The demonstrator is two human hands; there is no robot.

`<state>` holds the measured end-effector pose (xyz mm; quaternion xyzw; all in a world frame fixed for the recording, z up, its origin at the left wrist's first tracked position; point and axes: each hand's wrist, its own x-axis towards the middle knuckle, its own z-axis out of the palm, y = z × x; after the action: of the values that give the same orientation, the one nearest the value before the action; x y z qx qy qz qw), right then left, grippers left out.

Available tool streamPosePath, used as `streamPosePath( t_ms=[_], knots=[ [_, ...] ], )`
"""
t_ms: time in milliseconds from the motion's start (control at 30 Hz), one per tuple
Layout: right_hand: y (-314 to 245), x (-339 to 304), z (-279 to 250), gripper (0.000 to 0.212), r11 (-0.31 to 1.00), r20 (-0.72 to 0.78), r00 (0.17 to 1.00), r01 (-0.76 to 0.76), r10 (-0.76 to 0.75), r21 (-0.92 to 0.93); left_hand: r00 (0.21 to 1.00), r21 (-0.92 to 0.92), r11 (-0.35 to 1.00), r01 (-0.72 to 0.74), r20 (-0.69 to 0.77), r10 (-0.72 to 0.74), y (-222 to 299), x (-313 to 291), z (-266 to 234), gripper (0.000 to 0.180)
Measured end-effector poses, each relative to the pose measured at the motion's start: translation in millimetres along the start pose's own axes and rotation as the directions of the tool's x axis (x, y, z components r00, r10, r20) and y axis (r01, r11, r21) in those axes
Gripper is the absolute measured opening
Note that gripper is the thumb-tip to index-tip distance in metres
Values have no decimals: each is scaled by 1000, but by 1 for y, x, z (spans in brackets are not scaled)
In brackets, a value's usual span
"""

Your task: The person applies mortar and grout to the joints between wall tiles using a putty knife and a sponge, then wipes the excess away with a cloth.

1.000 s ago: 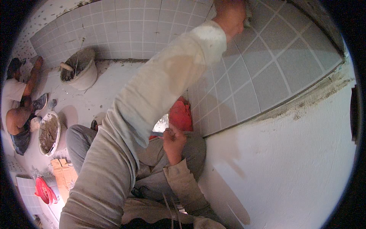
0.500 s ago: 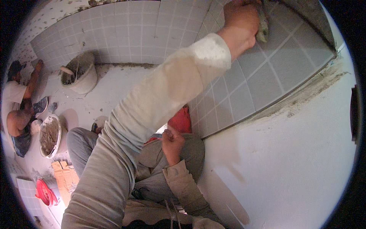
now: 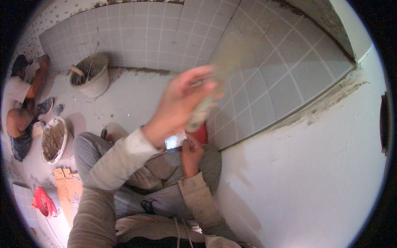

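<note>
While hands (image 3: pixel 192 156) grip, the left (image 3: pixel 171 109) holds a tool (image 3: pixel 199 118).

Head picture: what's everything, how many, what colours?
Gridded wall tiles: many, grey, upper half.
Pale round buckets: two, whitish, left.
Short rounded handle: one, tan, upper bucket.
Red round bucket: one, red, lower left.
Flat cardboard: one, brown, lower left.
Unclear red object: one, red, centre.
Flat shiny piece: one, silvery, centre.
Long blurred tool: one, greenish, centre.
Crouching person: one, pale shirt, far left.
Own legs: two, grey trousers, lower centre.
Left hand: one, beige sleeve, holding tool.
Right hand: one, beige sleeve, holding piece.
</note>
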<state>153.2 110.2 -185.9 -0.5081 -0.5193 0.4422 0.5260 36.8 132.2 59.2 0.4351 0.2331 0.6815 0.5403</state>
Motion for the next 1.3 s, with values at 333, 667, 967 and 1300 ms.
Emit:
streamPosePath(
  t_ms=[333,667,967,1300],
  knots=[
    [-24,3,1,21,963,26,988,-153,151,221,942,413,910,-27,-294,162,-20,-100,-201,34],
    [-138,6,60,20,866,128,956,-292,263,406,936,102,988,-119,-321,146,-37,-126,-217,44],
    [-179,-3,107,14,900,224,950,-283,216,333,918,190,981,-42,-379,113,-42,-138,-227,39],
    [-194,0,94,14,867,194,955,-285,223,409,934,547,827,-129,-212,287,-46,-136,-224,37]
  ],
)
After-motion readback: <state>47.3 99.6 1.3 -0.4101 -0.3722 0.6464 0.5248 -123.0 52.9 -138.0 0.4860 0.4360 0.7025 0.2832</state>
